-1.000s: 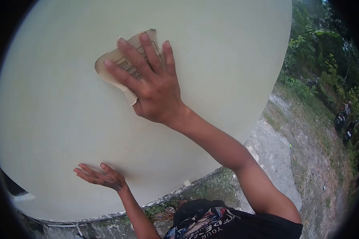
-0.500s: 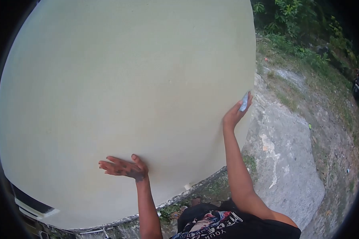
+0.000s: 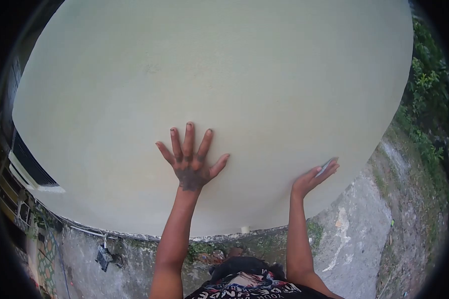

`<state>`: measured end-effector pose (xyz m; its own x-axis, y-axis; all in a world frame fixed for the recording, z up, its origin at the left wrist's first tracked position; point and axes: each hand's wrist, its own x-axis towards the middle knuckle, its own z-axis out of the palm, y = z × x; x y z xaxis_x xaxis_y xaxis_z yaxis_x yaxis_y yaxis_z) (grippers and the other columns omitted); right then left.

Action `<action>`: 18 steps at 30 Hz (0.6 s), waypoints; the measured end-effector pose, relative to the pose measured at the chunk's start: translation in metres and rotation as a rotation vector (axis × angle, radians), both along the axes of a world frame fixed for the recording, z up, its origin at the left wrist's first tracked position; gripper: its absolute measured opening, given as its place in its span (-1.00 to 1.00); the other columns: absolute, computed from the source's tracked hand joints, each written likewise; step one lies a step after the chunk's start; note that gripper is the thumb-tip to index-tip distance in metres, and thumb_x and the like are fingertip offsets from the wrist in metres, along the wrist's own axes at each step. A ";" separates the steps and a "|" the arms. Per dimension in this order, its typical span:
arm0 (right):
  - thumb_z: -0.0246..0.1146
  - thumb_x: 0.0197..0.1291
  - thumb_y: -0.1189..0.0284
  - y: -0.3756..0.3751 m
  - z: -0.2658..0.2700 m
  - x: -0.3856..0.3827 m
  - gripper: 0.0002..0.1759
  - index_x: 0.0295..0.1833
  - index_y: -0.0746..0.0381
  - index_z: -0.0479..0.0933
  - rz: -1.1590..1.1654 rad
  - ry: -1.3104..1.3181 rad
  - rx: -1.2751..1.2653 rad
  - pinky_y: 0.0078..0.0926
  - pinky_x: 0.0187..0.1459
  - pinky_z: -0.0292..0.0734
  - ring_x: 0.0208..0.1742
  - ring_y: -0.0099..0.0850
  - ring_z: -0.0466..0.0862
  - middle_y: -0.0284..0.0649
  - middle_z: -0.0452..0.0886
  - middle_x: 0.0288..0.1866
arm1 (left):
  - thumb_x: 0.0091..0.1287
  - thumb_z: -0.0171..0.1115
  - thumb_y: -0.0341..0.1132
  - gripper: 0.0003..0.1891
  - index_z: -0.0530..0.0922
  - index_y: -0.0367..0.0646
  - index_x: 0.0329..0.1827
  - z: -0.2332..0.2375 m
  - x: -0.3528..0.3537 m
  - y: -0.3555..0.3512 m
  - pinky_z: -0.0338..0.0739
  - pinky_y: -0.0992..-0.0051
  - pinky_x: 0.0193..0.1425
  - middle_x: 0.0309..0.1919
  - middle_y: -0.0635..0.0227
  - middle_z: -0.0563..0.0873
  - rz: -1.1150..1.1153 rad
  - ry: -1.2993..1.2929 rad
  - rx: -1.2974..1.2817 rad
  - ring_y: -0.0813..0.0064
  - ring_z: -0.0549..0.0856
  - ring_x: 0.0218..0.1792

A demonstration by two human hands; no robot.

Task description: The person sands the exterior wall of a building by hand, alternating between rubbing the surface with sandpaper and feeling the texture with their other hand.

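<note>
A broad pale wall (image 3: 264,65) fills most of the head view. My left hand (image 3: 190,162) lies against it with fingers spread wide, pointing up, and a dark tattoo on its back. Lower and to the right, my right hand (image 3: 312,183) is at the wall near its right edge. Between its thumb and fingers is a thin, folded blue-grey sheet (image 3: 326,168), looking like sandpaper, seen nearly edge-on.
Along the wall's foot, concrete ground (image 3: 351,226) carries mossy patches, and a short white pipe stub (image 3: 245,229) sticks out. A louvred window (image 3: 32,162) is at far left, near a dark box-like fixture (image 3: 105,256). Bushes (image 3: 426,84) grow beyond the right edge.
The view has swung left, showing more wall and ground there. My left hand has turned from fingers pointing left to fingers spread upward. My right hand still holds the sheet.
</note>
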<state>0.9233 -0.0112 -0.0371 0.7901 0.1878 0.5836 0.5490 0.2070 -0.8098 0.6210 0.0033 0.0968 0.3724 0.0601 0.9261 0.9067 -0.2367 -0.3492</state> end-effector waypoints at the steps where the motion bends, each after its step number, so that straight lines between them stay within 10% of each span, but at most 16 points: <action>1: -0.28 0.69 0.08 -0.001 0.012 -0.014 -0.26 0.71 0.38 -0.08 -0.004 -0.014 -0.001 0.06 0.70 -0.31 0.79 0.00 -0.26 0.07 -0.22 0.79 | 0.37 0.12 0.39 -0.16 0.39 0.10 0.61 -0.006 -0.036 -0.003 -0.35 -0.27 0.68 0.67 -0.03 0.18 0.031 -0.094 -0.021 -0.12 0.00 0.70; 15: 0.14 0.30 0.43 0.001 0.231 -0.353 -0.26 0.63 -0.03 0.34 0.318 -1.107 0.191 0.33 0.62 -0.41 0.77 0.16 -0.09 -0.02 0.08 0.76 | 0.52 -0.09 0.32 -0.16 0.08 0.06 0.74 -0.209 -0.256 -0.024 -0.23 -0.31 0.66 0.68 -0.13 0.09 0.144 -0.595 -0.129 -0.19 -0.02 0.69; 18: 0.17 0.33 0.31 0.007 0.212 -0.425 -0.37 0.53 -0.21 0.44 0.455 -1.525 0.217 0.04 0.75 -0.25 0.74 -0.29 0.13 -0.44 0.25 0.71 | 0.56 -0.18 0.33 -0.13 0.04 -0.10 0.74 -0.192 -0.273 -0.029 -0.22 -0.20 0.68 0.70 -0.09 -0.01 0.173 -0.825 -0.177 -0.14 -0.06 0.70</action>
<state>0.4983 -0.0046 0.1746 -0.6215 0.0461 0.7820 0.6412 0.6034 0.4741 0.3476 -0.0255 -0.0952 -0.4429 0.2231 0.8684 0.8828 -0.0606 0.4658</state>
